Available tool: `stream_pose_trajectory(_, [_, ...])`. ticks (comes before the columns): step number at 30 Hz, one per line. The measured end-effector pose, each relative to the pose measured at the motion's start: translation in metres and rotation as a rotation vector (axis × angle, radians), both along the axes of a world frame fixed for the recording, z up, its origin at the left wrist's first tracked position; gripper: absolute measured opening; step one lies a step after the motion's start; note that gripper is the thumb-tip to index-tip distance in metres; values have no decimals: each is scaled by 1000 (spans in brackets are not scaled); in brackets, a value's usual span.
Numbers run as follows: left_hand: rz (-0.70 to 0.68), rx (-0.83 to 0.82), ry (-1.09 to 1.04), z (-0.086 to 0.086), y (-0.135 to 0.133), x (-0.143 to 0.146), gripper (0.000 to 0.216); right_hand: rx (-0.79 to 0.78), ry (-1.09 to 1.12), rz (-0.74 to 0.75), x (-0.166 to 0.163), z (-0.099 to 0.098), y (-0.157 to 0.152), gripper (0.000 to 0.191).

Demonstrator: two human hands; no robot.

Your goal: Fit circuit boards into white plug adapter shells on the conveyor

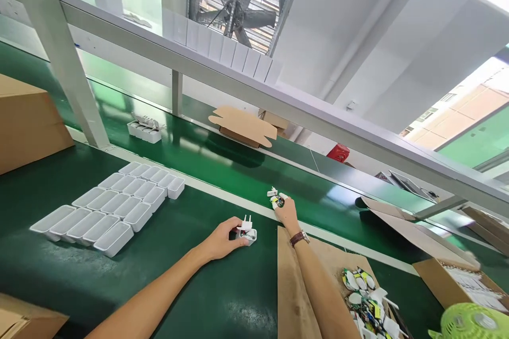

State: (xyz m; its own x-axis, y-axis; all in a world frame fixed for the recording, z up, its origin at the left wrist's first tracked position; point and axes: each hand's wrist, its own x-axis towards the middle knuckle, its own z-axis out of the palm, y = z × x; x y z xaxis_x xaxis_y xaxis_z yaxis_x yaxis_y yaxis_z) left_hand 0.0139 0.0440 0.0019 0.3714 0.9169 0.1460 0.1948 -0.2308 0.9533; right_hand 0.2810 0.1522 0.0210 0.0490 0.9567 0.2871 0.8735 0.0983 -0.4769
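My left hand (pixel 222 238) is closed around a small white plastic case (pixel 251 237) at the middle of the green work surface. A white plug piece (pixel 246 224) with two prongs pointing up sits at the top of that case, by my fingers. Farther off, my right hand (pixel 287 213), a brown-strapped watch on its wrist, reaches over the green belt. Its fingers close on a small circuit board (pixel 280 201) with yellow and white parts. Just beyond it lies another white plug piece (pixel 272 192) on the belt.
Rows of white trays (pixel 115 204) stand at left. Several circuit boards and white parts (pixel 368 302) lie heaped on brown cardboard (pixel 292 280) at right. Cardboard boxes (pixel 32 122) and a lime-green fan (pixel 473 323) flank the surface. A metal rail (pixel 238 79) runs above the belt.
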Motion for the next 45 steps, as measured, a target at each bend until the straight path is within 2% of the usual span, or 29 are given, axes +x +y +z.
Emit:
stream_pose_trajectory(4, [2,42,-30,-5,-2,0,32,28,15,-30,39,9,-59,48])
stream_pose_trajectory(8, [-3,-14,-88,-17,-2,4,54,17,33,-82,86,8,-135,45])
stream_pose_trajectory(10, [-10,-29,-130,-23,-2,9,63,52,24,-42,96,6,-164,41])
stream_pose_trajectory(12, [-6,-13,-161,-27,-4,13,69,127,10,50,91,5,-180,38])
stream_pose_trajectory(15, [50,56,-163,-26,-10,17,71,168,0,222,55,11,-181,38])
stream_pose_trajectory(19, [129,100,-103,-19,-17,12,66,99,-25,485,-13,22,-162,43])
stream_pose_trajectory(23, [190,87,-21,-11,-18,6,61,75,70,625,-52,15,-141,47])
stream_pose_trajectory(26, [212,57,11,-8,-18,5,60,89,164,641,-58,-2,-134,50])
stream_pose_trajectory(30, [119,48,-26,-6,-18,5,68,182,231,653,-58,-18,-137,47])
stream_pose_trajectory(36, [77,74,-26,-4,-25,4,88,182,342,565,-60,-14,-149,46])
stream_pose_trajectory(41, [86,84,-3,-5,-27,8,89,120,288,584,-61,-16,-147,48])
stream_pose_trajectory(45, [102,174,-10,-8,-24,6,91,194,286,569,-60,-20,-147,49])
